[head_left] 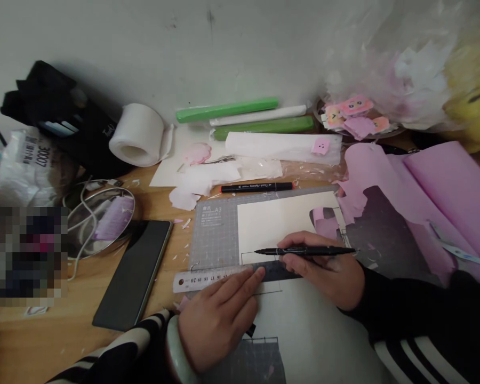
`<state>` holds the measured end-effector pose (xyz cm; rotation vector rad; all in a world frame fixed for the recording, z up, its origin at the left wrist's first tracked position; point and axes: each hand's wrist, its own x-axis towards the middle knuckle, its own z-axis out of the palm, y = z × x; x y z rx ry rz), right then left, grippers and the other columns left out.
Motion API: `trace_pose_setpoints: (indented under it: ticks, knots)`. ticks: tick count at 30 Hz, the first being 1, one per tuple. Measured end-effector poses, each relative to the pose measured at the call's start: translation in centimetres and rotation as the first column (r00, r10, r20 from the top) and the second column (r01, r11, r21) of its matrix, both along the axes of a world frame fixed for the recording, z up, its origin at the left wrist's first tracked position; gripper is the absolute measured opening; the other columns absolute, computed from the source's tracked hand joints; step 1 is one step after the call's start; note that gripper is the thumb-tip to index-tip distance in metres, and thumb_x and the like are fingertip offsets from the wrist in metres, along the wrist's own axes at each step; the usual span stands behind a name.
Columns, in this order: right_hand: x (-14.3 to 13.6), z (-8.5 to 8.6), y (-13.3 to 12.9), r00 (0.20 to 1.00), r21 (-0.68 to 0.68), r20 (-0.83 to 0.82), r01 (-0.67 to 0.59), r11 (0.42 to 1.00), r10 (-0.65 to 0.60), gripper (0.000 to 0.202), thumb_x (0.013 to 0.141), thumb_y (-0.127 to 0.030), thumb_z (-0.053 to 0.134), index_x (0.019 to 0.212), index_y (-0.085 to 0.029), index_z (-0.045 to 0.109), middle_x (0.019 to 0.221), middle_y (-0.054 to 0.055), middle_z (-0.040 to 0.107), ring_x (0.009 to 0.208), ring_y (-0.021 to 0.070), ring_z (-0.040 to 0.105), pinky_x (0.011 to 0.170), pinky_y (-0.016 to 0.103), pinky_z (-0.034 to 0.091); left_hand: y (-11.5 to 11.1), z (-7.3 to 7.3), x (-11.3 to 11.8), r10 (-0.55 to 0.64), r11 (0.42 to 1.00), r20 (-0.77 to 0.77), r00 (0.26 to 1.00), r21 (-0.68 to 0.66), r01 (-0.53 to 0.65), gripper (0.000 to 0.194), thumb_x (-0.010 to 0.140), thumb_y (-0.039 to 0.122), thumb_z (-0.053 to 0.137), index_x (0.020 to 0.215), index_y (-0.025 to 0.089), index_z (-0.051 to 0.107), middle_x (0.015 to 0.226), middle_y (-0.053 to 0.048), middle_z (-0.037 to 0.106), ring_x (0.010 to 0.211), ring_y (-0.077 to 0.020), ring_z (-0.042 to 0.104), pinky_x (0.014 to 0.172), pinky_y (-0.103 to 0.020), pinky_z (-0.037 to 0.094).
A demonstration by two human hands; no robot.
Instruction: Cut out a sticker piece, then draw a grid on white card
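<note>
My left hand (220,314) lies flat with its fingers stretched over a metal ruler (182,281), pressing it on the paper. A pale bangle circles that wrist. In my right hand (320,266) is a slim black pen (320,250), held nearly level with its tip pointing left over the paper, just above the ruler. The cream paper (272,224) has thin black ruled lines and cut-out openings. Under it lies a grey A3 cutting mat (214,234). Whether the pen tip touches the paper I cannot tell.
A black marker (257,188) lies behind the mat. At left are a phone (134,274), a round bowl (100,248) and a paper roll (138,133). Scissors (464,255) rest on pink paper (452,186) at right. Green wrapped rolls (264,128) line the wall.
</note>
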<state>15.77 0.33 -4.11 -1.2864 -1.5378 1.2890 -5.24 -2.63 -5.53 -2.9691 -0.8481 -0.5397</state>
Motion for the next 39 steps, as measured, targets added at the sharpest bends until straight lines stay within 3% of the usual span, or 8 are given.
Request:
trace_pose_setpoints:
  ticks: [4,10,17,30,39]
  knots:
    - [-0.2,-0.1,-0.3,0.998,0.052,0.042,-0.043,0.998,0.041,0.018,0.077,-0.019,0.050,0.089,-0.020,0.064,0.073,0.001,0.069,0.061,0.0130,0.062,0.055,0.024,0.049,0.0,0.1,0.0,0.007,1.000,0.004,1.000,-0.007,-0.007,0.035,0.092,0.013,0.028,0.074,0.014,0.058,0.115,-0.008,0.062,0.105,-0.0193,0.055,0.081,-0.029,0.049]
    - [-0.2,-0.3,-0.1,0.978,0.173,0.098,-0.200,0.964,0.185,0.020,0.081,-0.020,0.049,0.094,-0.018,0.064,0.092,0.006,0.071,0.084,0.0177,0.064,0.073,0.030,0.052,0.1,0.1,0.1,0.028,1.000,0.026,0.999,0.007,-0.028,0.038,0.094,0.014,0.026,0.071,0.015,0.057,0.112,-0.007,0.064,0.101,-0.0188,0.057,0.078,-0.029,0.050]
    - [-0.3,-0.6,-0.2,0.978,0.266,0.089,-0.207,0.942,0.190,0.019,0.081,-0.019,0.053,0.097,-0.020,0.064,0.091,0.004,0.071,0.086,0.0159,0.064,0.076,0.029,0.051,0.2,0.9,0.3,0.013,1.000,-0.017,1.000,0.011,-0.013,0.038,0.093,0.013,0.027,0.072,0.014,0.059,0.110,-0.007,0.065,0.100,-0.0181,0.058,0.078,-0.028,0.050]
    - [-0.4,-0.6,-0.1,0.971,0.212,0.138,-0.222,0.952,0.196,0.019,0.081,-0.020,0.051,0.095,-0.019,0.065,0.090,0.005,0.070,0.083,0.0173,0.063,0.077,0.032,0.050,0.2,0.7,0.1,0.028,1.000,-0.005,1.000,0.004,-0.028,0.041,0.094,0.014,0.025,0.070,0.014,0.059,0.110,-0.006,0.065,0.098,-0.0180,0.059,0.076,-0.027,0.051]
    - [-0.9,-0.3,-0.3,0.978,0.155,0.169,-0.147,0.977,0.120,0.020,0.078,-0.020,0.050,0.088,-0.018,0.067,0.084,0.005,0.070,0.077,0.0187,0.064,0.070,0.033,0.052,0.1,1.7,0.5,0.057,0.997,-0.060,0.997,-0.049,-0.060,0.042,0.095,0.016,0.024,0.073,0.014,0.060,0.110,-0.006,0.065,0.098,-0.0179,0.060,0.076,-0.028,0.053]
